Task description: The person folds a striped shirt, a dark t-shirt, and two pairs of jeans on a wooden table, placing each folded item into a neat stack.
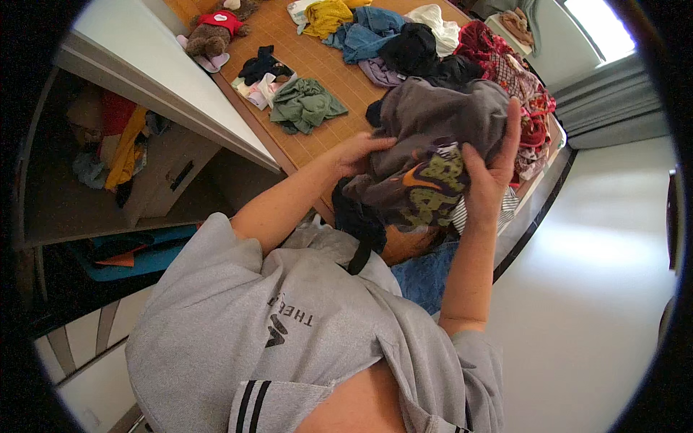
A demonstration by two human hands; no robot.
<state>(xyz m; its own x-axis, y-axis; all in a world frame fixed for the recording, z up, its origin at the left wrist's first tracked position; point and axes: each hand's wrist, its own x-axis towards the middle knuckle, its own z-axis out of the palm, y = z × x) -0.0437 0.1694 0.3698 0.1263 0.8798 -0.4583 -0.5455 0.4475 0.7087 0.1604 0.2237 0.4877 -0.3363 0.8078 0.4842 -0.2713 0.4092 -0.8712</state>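
Between my two hands is a bundled dark grey garment (433, 113) with a green and orange print on its front. My left hand (360, 154) pinches its left edge, thumb on top. On the opposite side my right hand (490, 168) presses the cloth with the thumb in front and the fingers extended up along its edge. Below the bundle hangs or lies dark cloth (354, 211), partly hidden by it. A striped black and white cloth (508, 208) shows behind my right wrist.
A woven mat (325, 65) bears a green garment (306, 105), a blue denim piece (365, 32), a yellow cloth (327, 16) and a red patterned textile (498, 59). A teddy bear (208, 38) sits at the far left. An open wardrobe (162, 157) with clothes stands left; a wall (590, 243) bounds the right.
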